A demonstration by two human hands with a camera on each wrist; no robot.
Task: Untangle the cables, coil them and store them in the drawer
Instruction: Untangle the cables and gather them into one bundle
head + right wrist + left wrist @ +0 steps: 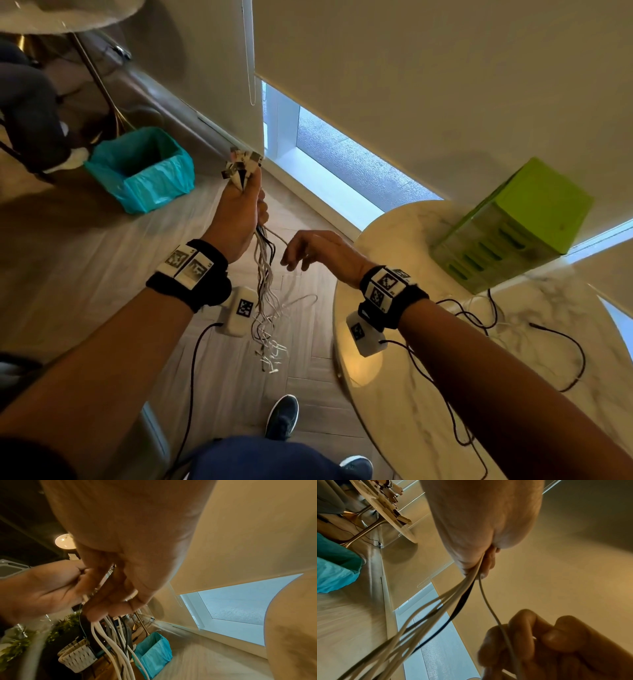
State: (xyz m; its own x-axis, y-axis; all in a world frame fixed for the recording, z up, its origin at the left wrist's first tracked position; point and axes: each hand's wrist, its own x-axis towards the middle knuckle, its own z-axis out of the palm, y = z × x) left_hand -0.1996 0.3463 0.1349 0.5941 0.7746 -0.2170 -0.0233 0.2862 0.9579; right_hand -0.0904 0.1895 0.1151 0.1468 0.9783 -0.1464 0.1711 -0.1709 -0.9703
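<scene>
My left hand (245, 202) is raised over the floor and grips a bundle of white and black cables (265, 291) near its top. Tagged plug ends (241, 166) stick up above the fist, and the strands hang down loose. My right hand (291, 260) sits just to the right, fingers curled, pinching one thin white cable (488, 604) that runs out of the left fist (481, 534). In the right wrist view the hanging cables (109, 646) drop below the fingers. A green drawer unit (507, 240) stands on the marble table (394, 394), its drawers closed.
Black cables (479, 315) lie on the table in front of the drawer unit. A bin with a teal bag (144, 168) stands on the floor at the left. Beyond the hands are a low window (342, 164) and blinds. My shoe (282, 416) is below the bundle.
</scene>
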